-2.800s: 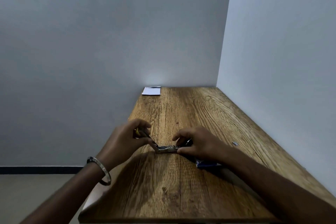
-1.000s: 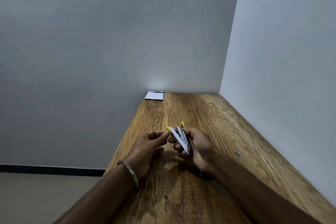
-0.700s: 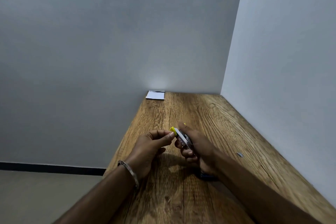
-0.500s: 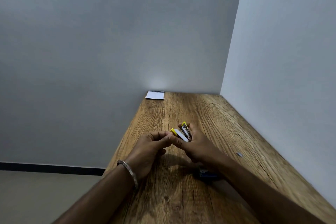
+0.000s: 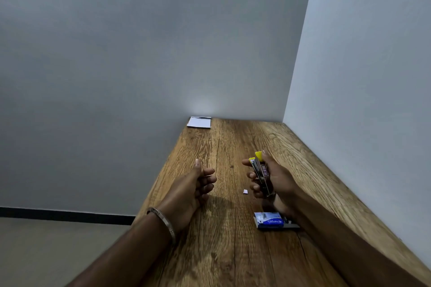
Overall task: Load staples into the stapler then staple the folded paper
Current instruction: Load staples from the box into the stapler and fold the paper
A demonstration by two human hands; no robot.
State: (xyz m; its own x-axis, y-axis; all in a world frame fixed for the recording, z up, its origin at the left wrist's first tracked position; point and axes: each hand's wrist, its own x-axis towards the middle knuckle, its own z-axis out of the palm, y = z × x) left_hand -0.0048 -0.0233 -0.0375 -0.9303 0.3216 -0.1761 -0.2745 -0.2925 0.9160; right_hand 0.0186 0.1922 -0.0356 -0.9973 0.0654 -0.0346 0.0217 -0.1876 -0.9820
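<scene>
Wood-grain tabletop (image 5: 224,251) in corner betw. grey walls (image 5: 116,65). R hand (image 5: 271,179) grip curled round stapler (image 5: 262,173), held above tabletop. L hand (image 5: 193,184) loose, holding nothing. Staple box (image 5: 269,220) near R arm; paper (image 5: 199,122) at far edge.

Matt grained wood table (image 5: 224,251); stapler (image 5: 262,175) seemingly glossy metal.

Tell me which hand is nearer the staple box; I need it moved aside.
Right. The right hand, holding the stapler, hovers just beyond the staple box; the left hand is farther off to its left.
</scene>
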